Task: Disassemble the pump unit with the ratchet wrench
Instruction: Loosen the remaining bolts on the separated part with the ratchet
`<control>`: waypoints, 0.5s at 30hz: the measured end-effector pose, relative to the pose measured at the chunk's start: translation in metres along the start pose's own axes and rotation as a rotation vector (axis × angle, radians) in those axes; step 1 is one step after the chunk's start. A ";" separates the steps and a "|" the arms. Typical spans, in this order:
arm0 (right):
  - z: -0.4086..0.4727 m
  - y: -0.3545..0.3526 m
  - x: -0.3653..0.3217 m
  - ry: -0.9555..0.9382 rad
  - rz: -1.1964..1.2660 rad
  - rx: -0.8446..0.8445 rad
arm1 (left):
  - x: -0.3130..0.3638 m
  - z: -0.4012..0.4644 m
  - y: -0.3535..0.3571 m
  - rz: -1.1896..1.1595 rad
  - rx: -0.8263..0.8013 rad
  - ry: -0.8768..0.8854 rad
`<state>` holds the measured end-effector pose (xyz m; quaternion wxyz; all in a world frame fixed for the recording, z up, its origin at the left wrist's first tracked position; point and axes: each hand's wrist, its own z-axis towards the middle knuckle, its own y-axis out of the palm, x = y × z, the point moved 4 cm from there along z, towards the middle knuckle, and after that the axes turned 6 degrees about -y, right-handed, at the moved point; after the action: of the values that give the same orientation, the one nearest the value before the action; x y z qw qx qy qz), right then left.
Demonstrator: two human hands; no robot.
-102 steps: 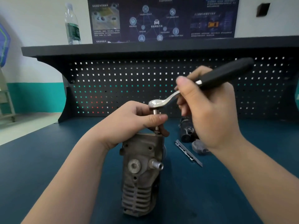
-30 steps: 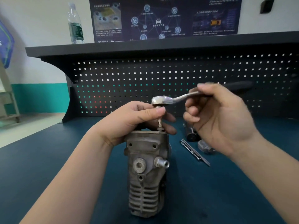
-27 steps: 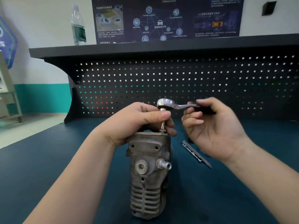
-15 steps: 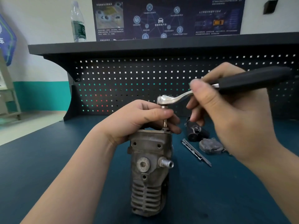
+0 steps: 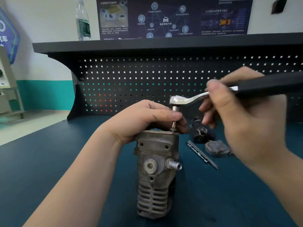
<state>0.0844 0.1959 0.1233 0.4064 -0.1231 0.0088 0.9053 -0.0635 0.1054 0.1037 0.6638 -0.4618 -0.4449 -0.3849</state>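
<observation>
Head view: standing upright at centre frame, pump unit (image 5: 156, 174), looking like heavy, rigid cast metal. Steadying its top, left hand (image 5: 144, 119), fingers pinching the socket stem. Gripping the ratchet wrench (image 5: 229, 92) at right, right hand (image 5: 242, 122). Lying close at centre right, loose parts (image 5: 211, 145); leaving open benchtop (image 5: 49, 161) leftward.

Room evenly lit, soft overhead light, no hard shadows. Faint soft shadow under the pump unit (image 5: 156, 174) on the counter (image 5: 49, 169). Bright glare on the chrome head of the ratchet wrench (image 5: 188, 99). Right hand (image 5: 249, 128) smeared with motion blur, thumb tip softest; left hand (image 5: 144, 119) sharp. Wide-angle bend: shelf (image 5: 147, 45) edge bows, wall at left leans. Poster (image 5: 172, 17) text too soft to read. Pegboard (image 5: 139, 79) holes glow white, teal, red
</observation>
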 end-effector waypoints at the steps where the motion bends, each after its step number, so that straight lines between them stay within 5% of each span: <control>1: 0.001 0.000 -0.007 -0.091 -0.140 -0.055 | 0.000 0.000 0.001 -0.011 -0.013 0.014; 3: 0.003 -0.001 -0.008 -0.023 -0.079 -0.040 | 0.000 0.001 0.003 -0.034 -0.039 0.026; 8: -0.008 0.009 0.038 0.873 0.885 0.247 | 0.000 -0.001 0.002 -0.063 -0.050 0.026; 10: -0.020 0.019 0.049 1.074 1.118 0.367 | 0.000 -0.002 0.001 -0.054 -0.021 0.033; 13: -0.024 0.022 0.053 1.068 1.104 0.403 | 0.000 -0.001 0.000 -0.029 0.000 0.034; 15: -0.016 0.008 0.037 0.810 0.887 0.318 | 0.000 -0.001 -0.002 -0.015 0.011 0.034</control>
<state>0.0581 0.2162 0.0987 -0.0305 -0.3793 0.3473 0.8571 -0.0647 0.1039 0.1043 0.6710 -0.4482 -0.4392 -0.3949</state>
